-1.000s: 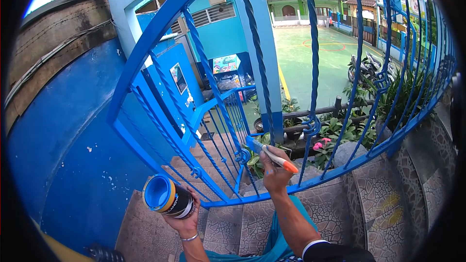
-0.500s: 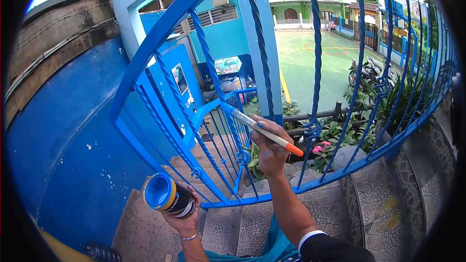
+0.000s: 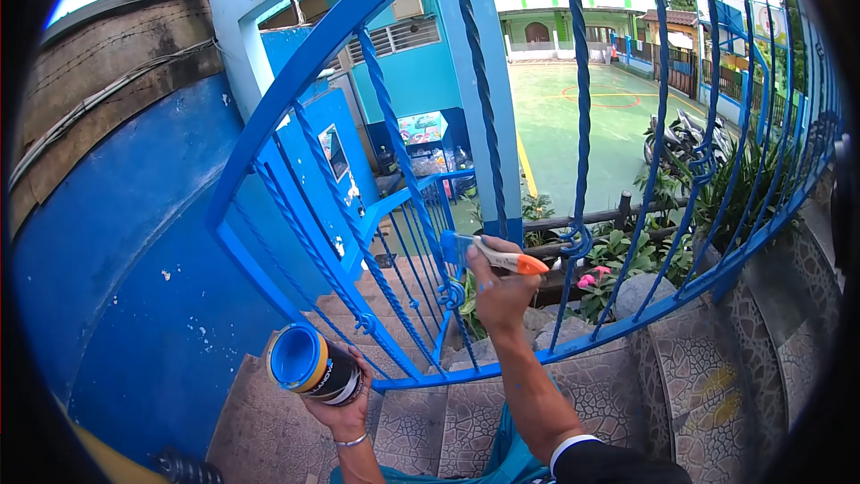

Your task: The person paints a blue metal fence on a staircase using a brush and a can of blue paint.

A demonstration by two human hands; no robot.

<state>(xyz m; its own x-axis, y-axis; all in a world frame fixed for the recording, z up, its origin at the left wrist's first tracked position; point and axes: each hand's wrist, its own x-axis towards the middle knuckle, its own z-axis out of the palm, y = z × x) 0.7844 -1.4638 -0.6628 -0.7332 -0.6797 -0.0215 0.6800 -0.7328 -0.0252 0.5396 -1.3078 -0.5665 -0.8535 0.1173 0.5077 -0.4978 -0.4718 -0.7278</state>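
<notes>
My right hand is closed round the handle of a paintbrush with an orange handle end. Its blue-coated bristles are at a twisted bar of the blue metal railing, just above a curled ornament on that bar; whether they touch cannot be told. Blue paint spots mark my right hand. Lower left, my left hand grips a paint can from below and its right side. The can is open and tilted, with blue paint inside and a black and yellow label.
Patterned stone steps curve beneath the railing and run down beyond it. A blue wall stands at the left. Behind the bars are plants, a rock, parked motorcycles and a green court.
My right hand has turned, and the brush has moved down along the bar, its bristles now lower and level with the handle. The left hand and can stay nearly in place.
</notes>
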